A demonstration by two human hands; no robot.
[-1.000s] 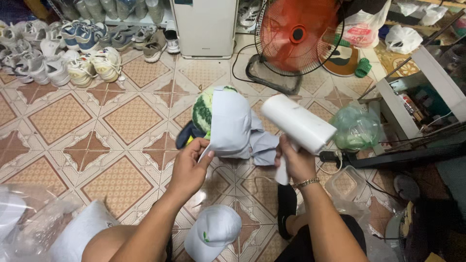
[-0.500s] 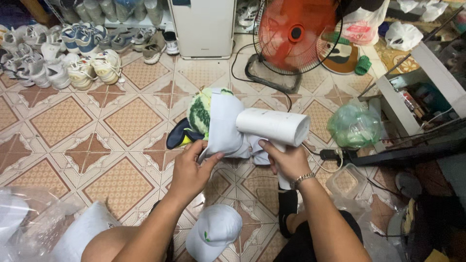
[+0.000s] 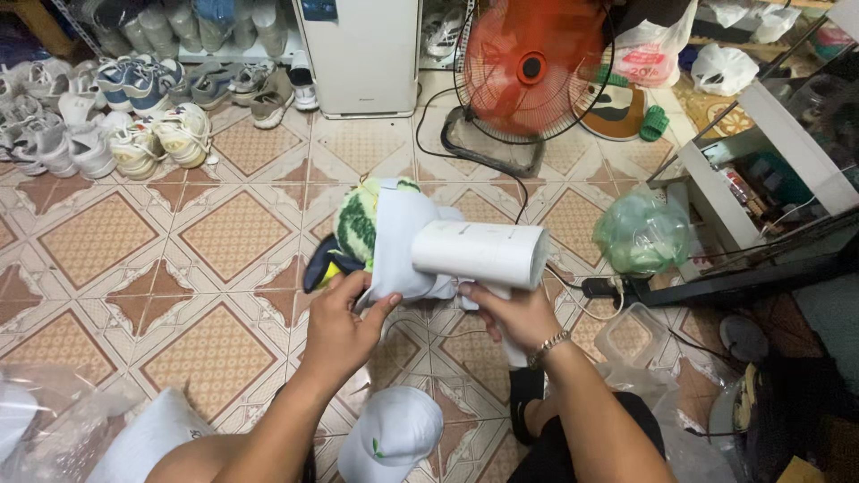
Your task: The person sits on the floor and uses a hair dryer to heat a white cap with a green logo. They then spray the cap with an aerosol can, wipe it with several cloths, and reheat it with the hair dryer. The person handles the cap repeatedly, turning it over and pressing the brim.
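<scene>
My left hand [image 3: 344, 322] grips the lower edge of a pale grey-white cap [image 3: 401, 243] pulled over a green-and-white patterned round form [image 3: 356, 225]. My right hand [image 3: 510, 313] holds the handle of a white handheld dryer-like appliance [image 3: 483, 253], its barrel lying sideways and its nozzle end touching the cap. A dark blue and yellow item [image 3: 322, 265] lies under the form on the left. A second white cap [image 3: 394, 436] with a small green mark rests on my lap below the hands.
An orange floor fan [image 3: 530, 76] and a white appliance [image 3: 362, 54] stand ahead. Several sneakers [image 3: 134, 134] line the left. A green plastic bag [image 3: 640, 234] and a power strip [image 3: 608, 286] lie to the right, beside a shelf [image 3: 761, 161]. Clear plastic bags [image 3: 54, 429] sit at lower left.
The white appliance has swung from pointing up-right to lying level, with its nozzle now against the cap. My left hand keeps its hold on the cap's edge.
</scene>
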